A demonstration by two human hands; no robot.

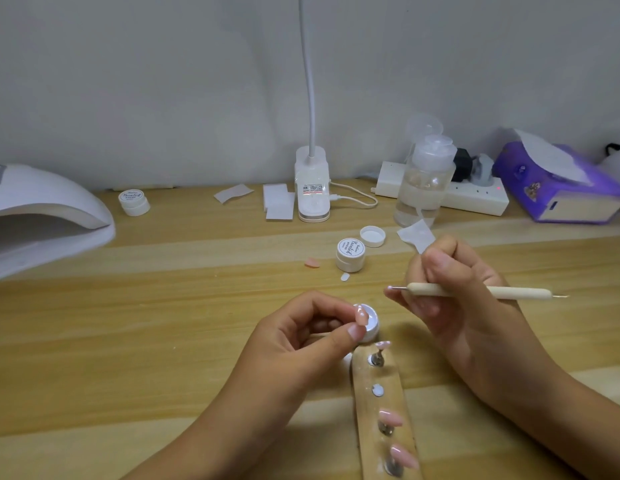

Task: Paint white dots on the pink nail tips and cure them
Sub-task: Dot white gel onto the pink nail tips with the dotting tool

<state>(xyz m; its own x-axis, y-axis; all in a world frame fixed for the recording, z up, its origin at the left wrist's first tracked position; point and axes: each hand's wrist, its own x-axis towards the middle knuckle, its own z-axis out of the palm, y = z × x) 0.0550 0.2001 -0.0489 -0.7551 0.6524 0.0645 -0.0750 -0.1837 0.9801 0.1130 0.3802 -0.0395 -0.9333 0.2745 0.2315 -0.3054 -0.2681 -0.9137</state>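
- Closest in, a wooden strip [388, 407] runs away from the viewer, with pink tips [390, 418] standing along it on small pegs.
- At its far end, the left hand [301, 341] pinches a single tip [361, 315] between thumb and forefinger, just over an open pot [370, 329].
- Beside it, the right hand [457, 299] grips a dotting tool [475, 291] like a pen. The tool's long axis lies nearly level, and its ball end points left toward the pinched tip, not touching it. A wipe scrap [417, 235] pokes up from the same fingers.
- Pale wood table [163, 323]: bare boards spread left of the hands as far as the curing lamp [42, 216] at the left edge.
- Behind the hands sit a closed jar [350, 254], a lid [372, 236] and a loose tip [312, 262].
- Along the grey wall [163, 81] stand a desk lamp [312, 185], a bottle [423, 181], a power strip [475, 197] and a purple box [558, 192].
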